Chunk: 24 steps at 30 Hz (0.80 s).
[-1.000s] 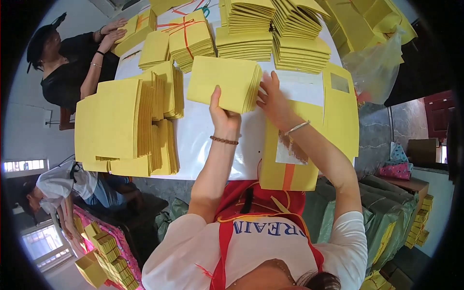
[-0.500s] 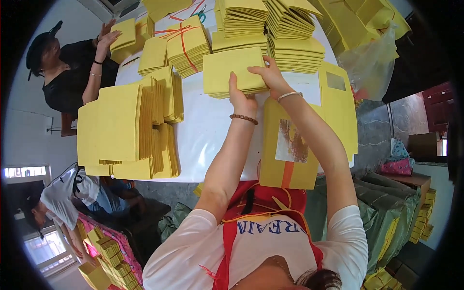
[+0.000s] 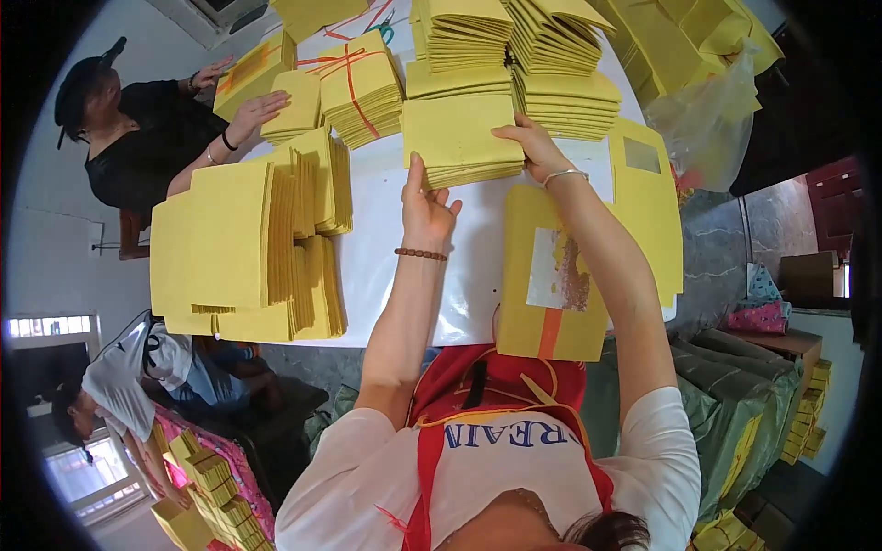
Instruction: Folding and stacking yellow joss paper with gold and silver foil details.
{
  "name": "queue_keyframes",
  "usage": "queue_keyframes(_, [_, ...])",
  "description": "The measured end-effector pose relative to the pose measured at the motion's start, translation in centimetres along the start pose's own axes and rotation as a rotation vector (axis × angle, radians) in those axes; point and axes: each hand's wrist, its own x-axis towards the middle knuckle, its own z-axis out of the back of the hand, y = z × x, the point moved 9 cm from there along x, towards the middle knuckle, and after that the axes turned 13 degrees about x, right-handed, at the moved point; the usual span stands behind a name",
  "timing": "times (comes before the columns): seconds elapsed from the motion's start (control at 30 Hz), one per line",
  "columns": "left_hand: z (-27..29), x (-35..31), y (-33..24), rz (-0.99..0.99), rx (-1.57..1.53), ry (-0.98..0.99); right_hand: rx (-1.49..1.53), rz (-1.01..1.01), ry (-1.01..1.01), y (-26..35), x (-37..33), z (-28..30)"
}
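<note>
At twelve o'clock from the wearer's body, over the white table (image 3: 372, 262), a squared yellow paper stack (image 3: 459, 119) sits between two bare hands, just in front of taller yellow piles (image 3: 469, 37); whether it rests on the tabletop or slightly above it, I cannot tell. Taking that stack as the dial's centre, the right hand (image 3: 540, 151) is at three o'clock, gripping its edge with the thumb on top and the fingers along the side, partly hidden. The left hand (image 3: 428, 207) is at seven, loose and uncurled, its thumb at the near left corner and its other fingers apart below the edge. A bundle tied with red ribbon (image 3: 358, 87) stands at ten o'clock, with green-handled scissors (image 3: 384, 33) at eleven. Upright yellow sheaves (image 3: 220, 239) fill eight o'clock, and a large yellow envelope with an orange stripe (image 3: 556, 321) lies at five, under the right forearm. A clear plastic bag (image 3: 703, 138) hangs at three, and a co-worker in black (image 3: 138, 138) is at nine.
</note>
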Motion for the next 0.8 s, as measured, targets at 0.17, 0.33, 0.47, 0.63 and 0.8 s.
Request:
queue_keyframes(0.17, [1.1, 0.7, -0.1, -0.077, 0.372, 0.051, 0.071, 0.009, -0.008, -0.2, -0.1, 0.3])
queue_keyframes(0.33, [1.8, 0.8, -1.4, -0.113, 0.62, 0.021, 0.013, -0.032, -0.01, 0.6, -1.3, -0.9])
queue_keyframes(0.47, [2.0, 0.3, -1.9, -0.105, 0.777, 0.066, 0.032, -0.104, -0.08, -0.3, -2.7, -0.8])
queue_keyframes(0.63, [1.3, 1.2, -1.7, -0.125, 0.756, 0.061, 0.072, -0.111, -0.001, -0.9, -0.2, 0.2])
queue_keyframes(0.8, [0.9, 0.7, -1.9, -0.072, 0.807, 0.117, 0.08, -0.081, -0.001, -1.0, 0.6, 1.4])
